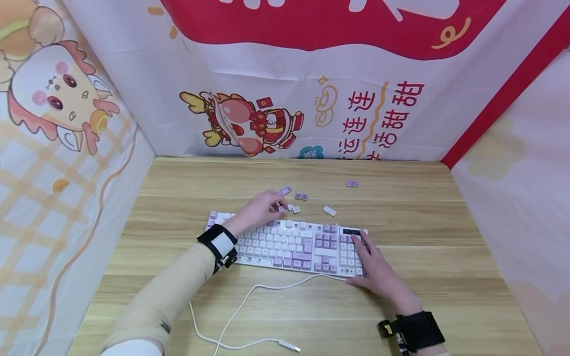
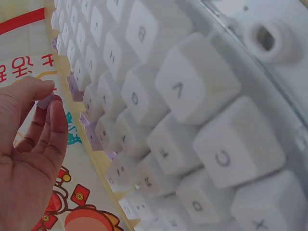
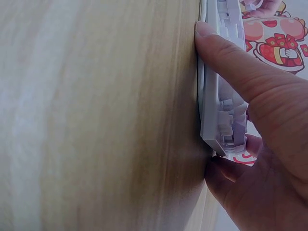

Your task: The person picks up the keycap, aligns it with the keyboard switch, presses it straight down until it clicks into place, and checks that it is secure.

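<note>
A white and purple keyboard (image 1: 289, 246) lies across the table, with some switches bare of caps along its top and bottom rows. Above its upper edge, my left hand (image 1: 260, 208) pinches a small purple keycap (image 2: 45, 101) between thumb and fingertips. Two white keycaps (image 1: 296, 209) lie right beside those fingertips. My right hand (image 1: 378, 270) grips the keyboard's right end, thumb along the front edge (image 3: 208, 96) and the other fingers around the side and top corner.
Behind the keyboard lie a long purple keycap (image 1: 285, 190), a pair of purple keycaps (image 1: 301, 197), a white keycap piece (image 1: 330, 211) and another purple piece (image 1: 352, 184). A white cable (image 1: 243, 307) loops in front, ending in a USB plug (image 1: 289, 346). Printed cloth (image 1: 270, 67) hangs behind the table.
</note>
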{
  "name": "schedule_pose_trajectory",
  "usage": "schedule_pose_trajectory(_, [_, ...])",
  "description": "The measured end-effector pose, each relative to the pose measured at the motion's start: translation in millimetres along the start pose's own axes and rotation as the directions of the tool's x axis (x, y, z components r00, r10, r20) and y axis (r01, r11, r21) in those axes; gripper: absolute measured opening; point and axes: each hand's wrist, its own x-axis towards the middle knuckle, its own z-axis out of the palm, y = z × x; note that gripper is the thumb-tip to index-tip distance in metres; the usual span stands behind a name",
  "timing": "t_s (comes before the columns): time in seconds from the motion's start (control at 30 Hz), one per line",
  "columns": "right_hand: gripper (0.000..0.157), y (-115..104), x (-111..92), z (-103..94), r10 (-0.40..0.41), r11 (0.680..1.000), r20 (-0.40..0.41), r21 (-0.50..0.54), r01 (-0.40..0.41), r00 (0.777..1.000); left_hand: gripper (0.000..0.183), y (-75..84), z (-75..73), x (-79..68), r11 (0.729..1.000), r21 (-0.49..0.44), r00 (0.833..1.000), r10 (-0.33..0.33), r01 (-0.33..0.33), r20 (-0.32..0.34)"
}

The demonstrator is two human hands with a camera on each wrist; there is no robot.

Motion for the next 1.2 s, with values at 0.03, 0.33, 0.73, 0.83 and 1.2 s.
schedule_pose_trajectory(0.03, [0.111, 0.1, 0.2, 0.1, -0.002, 1.000, 0.000, 0.001, 0.002, 1.000, 0.024, -0.5, -2.0, -1.2, 1.000, -0.001, 1.000, 0.008, -0.008, -0.001])
schedule_pose_trajectory(0.33, [0.110, -0.7, 0.3, -1.3, 0.013, 1.000, 0.009, 0.008, -0.013, 1.000, 0.032, -9.4, -22.7, -10.5, 0.997, -0.035, 0.997, -0.073, 0.072, -0.019])
schedule_pose_trajectory(0.73, [0.111, -0.5, -0.5, -1.8, -0.006, 1.000, 0.003, 0.010, 0.006, 1.000, 0.026, -14.7, -32.4, -25.0, 0.996, 0.035, 0.996, -0.087, 0.087, 0.005])
schedule_pose_trajectory(0.83, [0.111, -0.3, -0.4, -1.6, -0.001, 1.000, 0.002, 0.012, 0.001, 1.000, 0.026, -14.3, -32.7, -27.2, 0.995, 0.068, 0.996, -0.079, 0.077, 0.029])
schedule_pose_trajectory(1.2, [0.110, -0.1, -0.7, -1.6, 0.016, 1.000, 0.016, 0.008, -0.016, 1.000, 0.026, -14.5, -28.7, -31.8, 0.993, 0.101, 0.996, -0.072, 0.067, 0.045])
